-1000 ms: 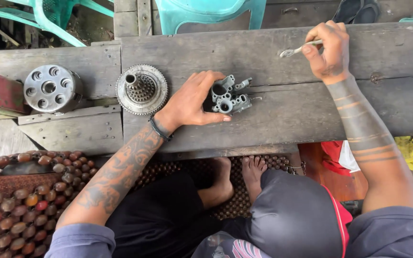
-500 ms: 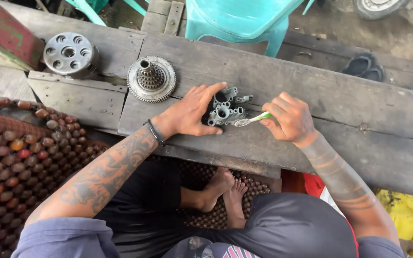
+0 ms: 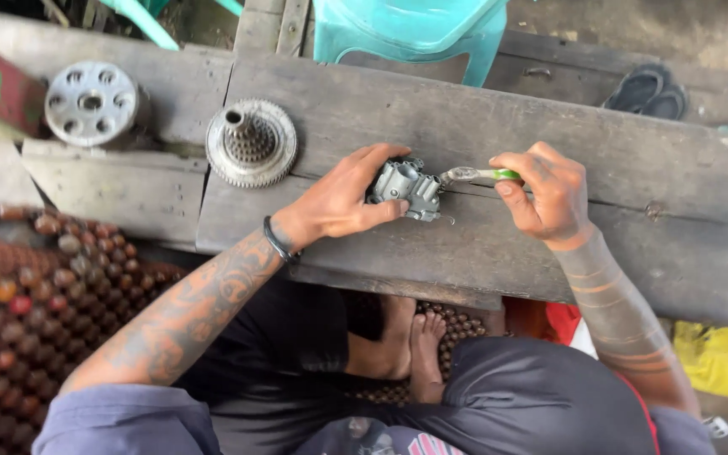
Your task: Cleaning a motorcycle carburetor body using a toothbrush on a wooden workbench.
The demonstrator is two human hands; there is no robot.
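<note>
My left hand (image 3: 343, 200) grips a small grey cast-metal engine part (image 3: 406, 187) and holds it on the weathered wooden bench (image 3: 465, 109). My right hand (image 3: 545, 194) holds a small tool with a green handle (image 3: 482, 174); its metal tip touches the right side of the part. A black band sits on my left wrist. Both forearms are tattooed.
A round toothed metal gear with a central hub (image 3: 250, 143) lies left of my left hand. Further left is a round metal disc with holes (image 3: 92, 103). A teal plastic chair (image 3: 410, 29) stands beyond the bench, sandals (image 3: 646, 88) at the back right. A beaded mat (image 3: 18, 312) lies lower left.
My right hand came down from the far right of the bench with the tool and brought its tip to the metal part. My left hand turned and lifted the part slightly.
</note>
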